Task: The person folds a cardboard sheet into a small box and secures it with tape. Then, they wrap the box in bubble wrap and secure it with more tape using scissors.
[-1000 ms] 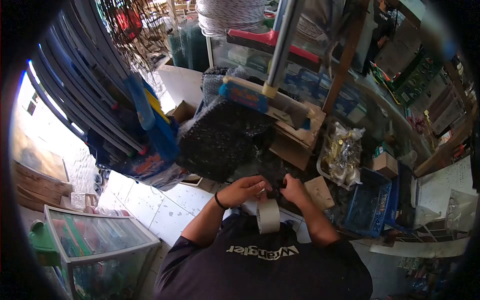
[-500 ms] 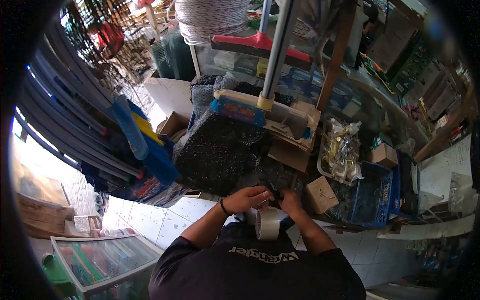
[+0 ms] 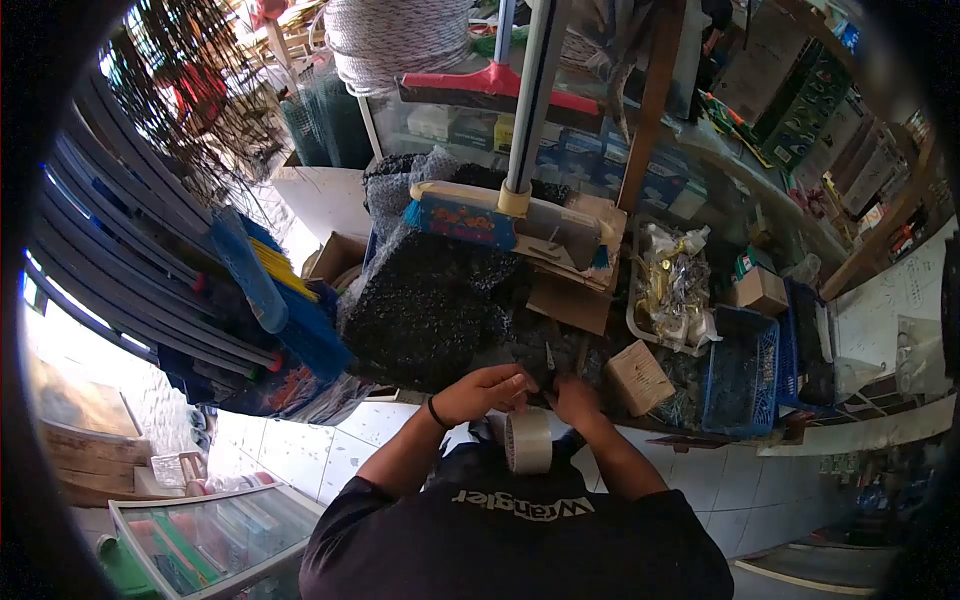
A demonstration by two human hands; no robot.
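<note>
I have the left hand (image 3: 482, 394) with its fingers bent and bunched just above the roll of tape (image 3: 530, 443); I cannot tell from my end what they pinch. The right hand (image 3: 577, 402) is curled close beside it, and its grip is equally unclear to me, though a narrow pointed blade (image 3: 549, 355) shows just past those fingers. The roll hangs in front of the dark shirt (image 3: 520, 545), below and between the hands, on the person's side of the front edge of the worktop (image 3: 668, 434). A dark band (image 3: 436, 412) circles the left wrist.

Beyond the left hand I see a black bubble-wrapped bundle (image 3: 430, 310). Right of the right hand, a small brown box (image 3: 640, 378) sits near the worktop's front edge, with a blue basket (image 3: 765, 390) further right along it. Behind the box, a tray (image 3: 634, 310) holds clear packets (image 3: 675, 275). Farther back are a broom head (image 3: 465, 222), a red squeegee (image 3: 480, 84) and a spool of rope (image 3: 395, 45).
</note>
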